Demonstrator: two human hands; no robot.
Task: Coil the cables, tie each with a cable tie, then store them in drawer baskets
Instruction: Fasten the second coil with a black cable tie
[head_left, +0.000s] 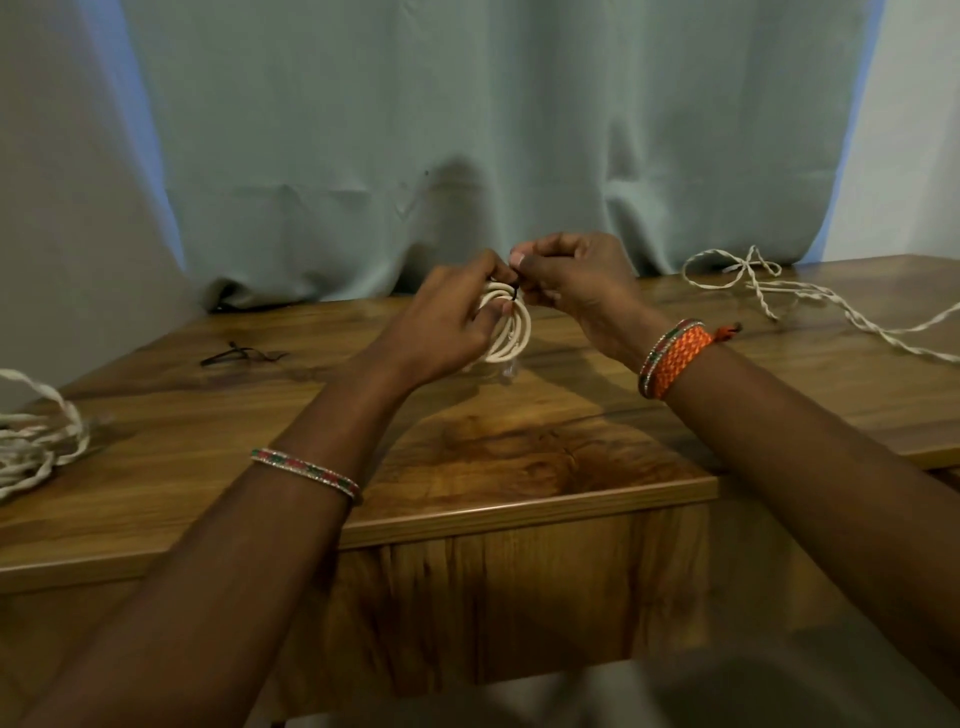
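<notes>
A small coil of white cable (514, 327) is held upright just above the wooden table (493, 447), near its far middle. My left hand (441, 322) grips the coil's left side. My right hand (576, 275) pinches a thin black cable tie (515, 288) at the top of the coil. The tie wraps over the strands; its ends are hidden by my fingers. A clear plug end hangs below the coil.
A loose twisted white cable (810, 301) sprawls over the table's right back. Another twisted white cable (36, 441) lies bunched at the left edge. Spare black cable ties (239, 354) rest on the left of the table. A grey-green curtain (467, 130) hangs behind.
</notes>
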